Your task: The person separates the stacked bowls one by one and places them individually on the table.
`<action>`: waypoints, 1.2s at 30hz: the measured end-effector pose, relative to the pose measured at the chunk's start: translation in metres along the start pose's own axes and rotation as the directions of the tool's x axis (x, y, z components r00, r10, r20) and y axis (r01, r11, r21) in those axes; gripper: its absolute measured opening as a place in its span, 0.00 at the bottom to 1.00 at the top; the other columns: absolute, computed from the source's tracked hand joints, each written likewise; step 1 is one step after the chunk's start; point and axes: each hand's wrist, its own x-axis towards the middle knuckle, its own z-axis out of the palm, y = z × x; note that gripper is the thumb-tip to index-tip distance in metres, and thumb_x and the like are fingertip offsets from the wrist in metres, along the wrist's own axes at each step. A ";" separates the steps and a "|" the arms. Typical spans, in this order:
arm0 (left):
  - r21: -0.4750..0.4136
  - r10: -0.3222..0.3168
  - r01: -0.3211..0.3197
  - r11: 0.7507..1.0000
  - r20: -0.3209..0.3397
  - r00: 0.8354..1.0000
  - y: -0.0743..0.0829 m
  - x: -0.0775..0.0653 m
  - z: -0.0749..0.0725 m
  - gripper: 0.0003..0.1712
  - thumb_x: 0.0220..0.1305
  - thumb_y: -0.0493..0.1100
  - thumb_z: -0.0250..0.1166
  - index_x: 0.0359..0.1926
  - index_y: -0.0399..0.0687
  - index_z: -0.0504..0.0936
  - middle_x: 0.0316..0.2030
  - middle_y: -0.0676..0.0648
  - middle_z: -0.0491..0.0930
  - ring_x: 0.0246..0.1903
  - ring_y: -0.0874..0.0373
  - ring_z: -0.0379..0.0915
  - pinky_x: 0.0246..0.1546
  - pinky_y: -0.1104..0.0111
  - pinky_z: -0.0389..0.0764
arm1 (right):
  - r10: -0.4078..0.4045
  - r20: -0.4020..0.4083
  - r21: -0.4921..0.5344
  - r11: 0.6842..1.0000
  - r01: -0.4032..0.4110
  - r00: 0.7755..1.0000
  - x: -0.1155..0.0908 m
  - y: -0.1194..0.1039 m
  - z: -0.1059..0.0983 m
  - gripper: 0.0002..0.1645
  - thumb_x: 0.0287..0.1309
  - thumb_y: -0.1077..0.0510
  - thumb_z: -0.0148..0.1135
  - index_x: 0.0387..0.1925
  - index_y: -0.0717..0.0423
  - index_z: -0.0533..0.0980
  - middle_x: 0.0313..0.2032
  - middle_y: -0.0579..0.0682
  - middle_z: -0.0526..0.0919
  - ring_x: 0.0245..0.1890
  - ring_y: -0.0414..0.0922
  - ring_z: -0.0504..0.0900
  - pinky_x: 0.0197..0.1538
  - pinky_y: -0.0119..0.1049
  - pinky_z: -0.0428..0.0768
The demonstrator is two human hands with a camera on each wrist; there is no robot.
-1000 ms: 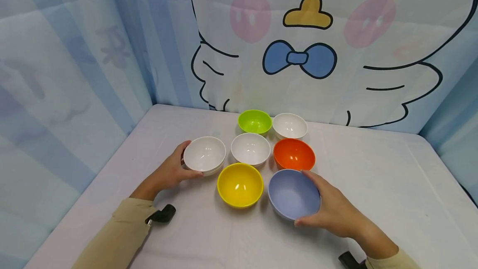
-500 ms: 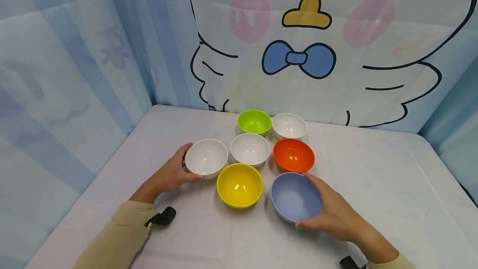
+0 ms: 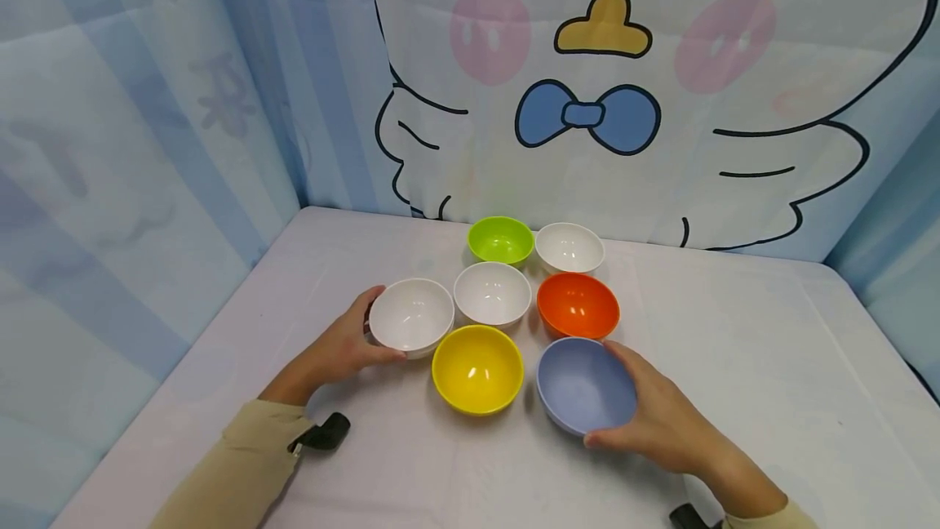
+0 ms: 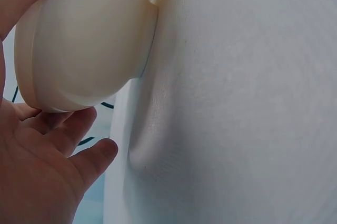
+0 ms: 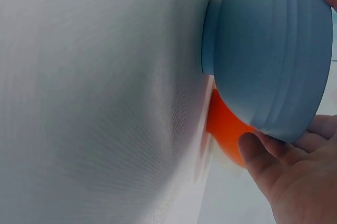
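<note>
On the left, my left hand (image 3: pixel 345 345) holds a white bowl (image 3: pixel 411 315) by its side, thumb at the near rim and fingers round the far side. In the left wrist view this bowl (image 4: pixel 89 40) sits at the cloth, with the little finger sticking out below it. My right hand (image 3: pixel 664 411) grips a periwinkle-blue bowl (image 3: pixel 586 386) between thumb and fingers at its right side. The yellow bowl (image 3: pixel 477 370) stands between the two held bowls, close against the white one. Just behind the blue bowl is an orange bowl (image 3: pixel 578 304), also visible in the right wrist view.
A second white bowl (image 3: pixel 492 294) stands mid-group. Behind it are a green bowl (image 3: pixel 501 241) and another white bowl (image 3: pixel 569 247) near the table's back edge. A white cloth covers the table (image 3: pixel 756 333). A curtain with a cartoon bird (image 3: pixel 587 113) hangs behind.
My left hand and its white bowl have moved right and nearer, up to the yellow bowl, which has shifted slightly right. The blue bowl has moved slightly right with my right hand.
</note>
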 end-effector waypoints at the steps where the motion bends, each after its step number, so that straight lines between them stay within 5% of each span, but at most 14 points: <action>1: -0.003 0.004 -0.004 1.000 0.002 1.000 0.000 0.000 0.000 0.65 0.50 0.49 0.80 0.76 0.34 0.44 0.72 0.30 0.55 0.67 0.34 0.58 0.67 0.43 0.61 | 0.000 0.000 0.003 1.000 0.000 1.000 0.000 0.000 0.000 0.69 0.32 0.40 0.85 0.71 0.66 0.59 0.64 0.64 0.70 0.55 0.60 0.75 0.54 0.60 0.76; 36: 0.012 -0.024 0.024 1.000 -0.011 1.000 -0.002 0.004 -0.007 0.67 0.51 0.51 0.79 0.76 0.34 0.43 0.73 0.30 0.53 0.68 0.34 0.56 0.68 0.44 0.60 | 0.066 0.027 0.054 0.996 -0.067 0.997 0.002 -0.004 0.001 0.70 0.34 0.39 0.84 0.72 0.66 0.57 0.65 0.64 0.69 0.56 0.60 0.73 0.54 0.60 0.77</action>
